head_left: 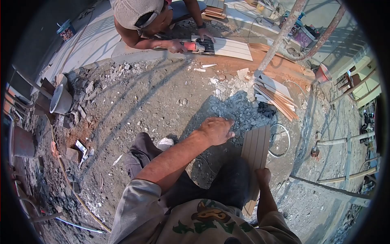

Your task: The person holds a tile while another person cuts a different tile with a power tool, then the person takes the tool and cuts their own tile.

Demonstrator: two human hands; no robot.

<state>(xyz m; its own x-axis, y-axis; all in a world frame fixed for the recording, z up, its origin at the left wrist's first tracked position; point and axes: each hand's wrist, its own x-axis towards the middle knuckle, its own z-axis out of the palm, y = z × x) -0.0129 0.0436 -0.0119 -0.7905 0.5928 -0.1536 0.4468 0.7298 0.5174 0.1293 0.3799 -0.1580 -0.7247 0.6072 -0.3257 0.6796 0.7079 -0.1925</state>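
My left hand [217, 131] is held out over the rubble ground in front of my knees, its fingers partly curled; whether anything small is between them is hidden. On the right, my right hand [263, 175] grips the edge of a long grooved plank [256, 148], which stands beside my right leg. Grey broken rubble [243, 112] lies just beyond my left hand. A white ring of cable or hose [289, 140] lies right of the plank.
A crouching co-worker [142, 20] holds a red power tool [190, 46] on a pale grooved board [231, 48]. Stacked tile strips [278, 95] lie near a slanting pole [280, 38]. Buckets [61, 99] and a yellowish hose [67, 179] are at left.
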